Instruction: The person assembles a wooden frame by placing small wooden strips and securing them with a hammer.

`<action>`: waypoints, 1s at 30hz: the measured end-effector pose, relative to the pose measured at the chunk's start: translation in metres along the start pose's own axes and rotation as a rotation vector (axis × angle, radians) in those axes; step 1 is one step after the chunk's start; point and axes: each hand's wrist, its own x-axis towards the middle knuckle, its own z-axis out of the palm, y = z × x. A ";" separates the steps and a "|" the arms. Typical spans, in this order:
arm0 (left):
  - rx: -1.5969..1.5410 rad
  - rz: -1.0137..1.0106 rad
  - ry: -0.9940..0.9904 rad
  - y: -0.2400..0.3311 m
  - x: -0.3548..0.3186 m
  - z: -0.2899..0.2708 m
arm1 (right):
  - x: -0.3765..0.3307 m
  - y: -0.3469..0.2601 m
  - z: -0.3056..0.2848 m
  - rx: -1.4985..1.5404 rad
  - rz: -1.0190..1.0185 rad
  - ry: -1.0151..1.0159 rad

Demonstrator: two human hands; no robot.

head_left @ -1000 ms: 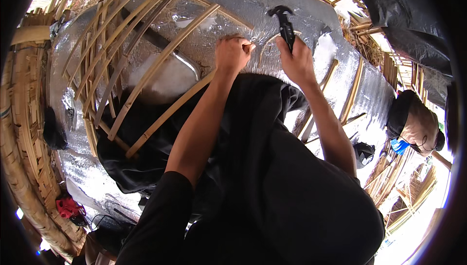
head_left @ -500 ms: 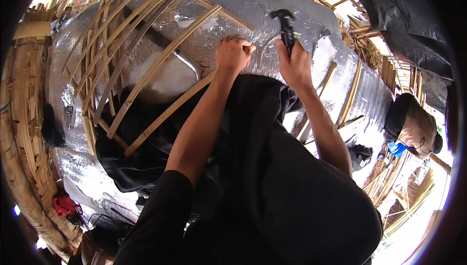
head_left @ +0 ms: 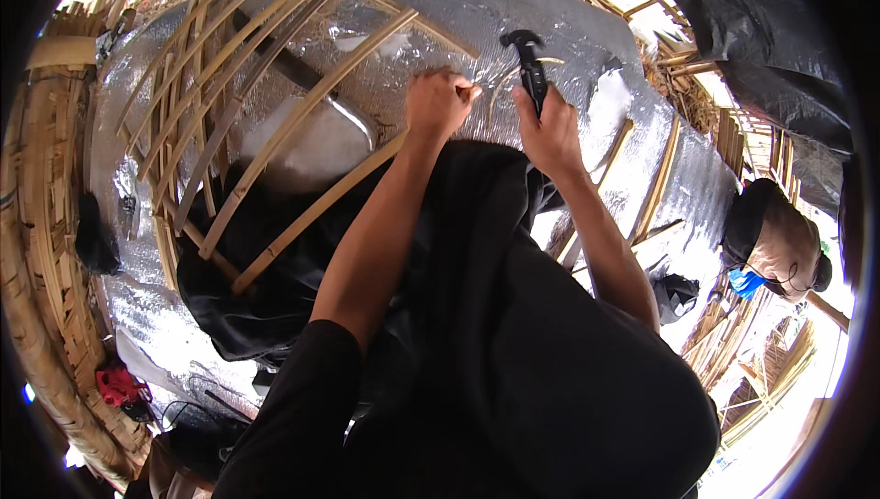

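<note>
My right hand [head_left: 552,137] is wrapped round the handle of a black claw hammer [head_left: 532,73], its head raised and pointing away from me. Just left of it, my left hand [head_left: 440,103] is closed with the fingers pinched together; what they hold is hidden. A bamboo strip [head_left: 316,215] runs up from my lap and disappears behind my left wrist. It belongs to a curved lattice frame of bamboo strips [head_left: 275,142], which rests partly over my black-clothed leg. Near the frame's far corner, a cross strip [head_left: 445,33] reaches toward my left hand.
A large blade with a curved pale metal end [head_left: 353,119] lies under the lattice on a silvery foil sheet [head_left: 587,22]. Loose bamboo strips [head_left: 658,178] lie to the right. A beige and black bag [head_left: 779,238] sits at far right, a red item [head_left: 121,386] at lower left.
The hammer and my right hand have shifted slightly left, with the hammer head a little lower in view. My left hand and the bamboo frame look nearly unmoved.
</note>
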 end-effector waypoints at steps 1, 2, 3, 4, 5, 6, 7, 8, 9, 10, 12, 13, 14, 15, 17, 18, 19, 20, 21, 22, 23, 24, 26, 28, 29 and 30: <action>-0.032 -0.010 -0.012 0.006 0.008 0.001 | -0.002 0.018 0.011 -0.023 -0.046 0.076; 0.011 0.002 0.008 0.007 0.008 0.004 | 0.001 0.042 0.025 -0.148 -0.053 -0.016; 0.015 0.027 0.021 0.004 0.009 0.004 | 0.009 0.033 0.027 -0.266 -0.078 -0.110; 0.019 0.053 0.034 0.002 0.006 0.003 | 0.009 0.029 0.019 -0.263 -0.082 -0.085; 0.024 0.079 0.047 0.000 0.009 0.003 | 0.020 0.023 0.005 -0.206 -0.045 -0.051; 0.006 0.036 0.002 0.004 0.006 -0.002 | 0.012 0.004 -0.010 -0.149 0.022 -0.049; -0.032 -0.008 -0.038 0.004 0.006 -0.004 | 0.015 -0.007 -0.020 -0.089 0.071 -0.021; -0.070 -0.053 -0.077 0.003 0.006 -0.006 | 0.017 0.003 -0.021 -0.007 0.041 0.000; -0.115 -0.095 -0.117 0.003 0.008 -0.008 | 0.018 0.006 -0.023 0.024 0.002 0.047; -0.206 -0.048 -0.158 -0.001 0.009 -0.013 | 0.019 0.010 -0.026 -0.033 0.008 0.044; -0.231 -0.015 -0.156 -0.005 0.011 -0.021 | 0.019 0.016 -0.026 -0.071 0.038 0.013; -0.241 -0.002 -0.155 -0.005 0.010 -0.024 | 0.015 0.019 -0.023 -0.053 0.062 -0.014; -0.182 -0.048 -0.171 -0.003 0.009 -0.024 | 0.012 0.022 -0.020 -0.034 0.087 -0.041; -0.120 -0.093 -0.189 0.001 0.007 -0.027 | 0.008 0.027 -0.015 -0.028 0.075 -0.047; -0.024 -0.214 -0.273 0.016 0.006 -0.035 | 0.002 0.040 -0.006 -0.013 0.053 -0.051; 0.011 -0.291 -0.333 0.027 0.009 -0.044 | 0.000 0.041 -0.004 0.008 0.058 -0.048; 0.046 -0.367 -0.392 0.032 0.011 -0.048 | -0.001 0.044 -0.002 0.012 0.064 -0.048; 0.022 -0.381 -0.428 0.032 0.012 -0.047 | -0.002 0.049 0.001 0.015 0.069 -0.047; 0.001 -0.396 -0.458 0.031 0.014 -0.049 | 0.000 0.052 0.002 0.019 0.067 -0.047; -0.020 -0.412 -0.486 0.029 0.017 -0.051 | 0.000 0.055 0.003 0.051 0.079 -0.043; -0.016 -0.382 -0.452 0.028 0.020 -0.053 | -0.001 0.057 0.003 0.082 0.091 -0.039; -0.011 -0.356 -0.419 0.026 0.023 -0.057 | -0.001 0.058 0.003 0.115 0.104 -0.039; -0.018 -0.345 -0.410 0.023 0.031 -0.063 | 0.001 0.056 0.001 0.141 0.094 -0.028; -0.040 -0.380 -0.465 0.027 0.046 -0.076 | 0.004 0.063 0.005 0.143 0.043 0.003; -0.031 -0.366 -0.458 0.026 0.047 -0.081 | 0.004 0.065 0.010 0.153 0.044 0.004; -0.022 -0.351 -0.449 0.026 0.049 -0.086 | 0.003 0.063 0.014 0.163 0.042 0.006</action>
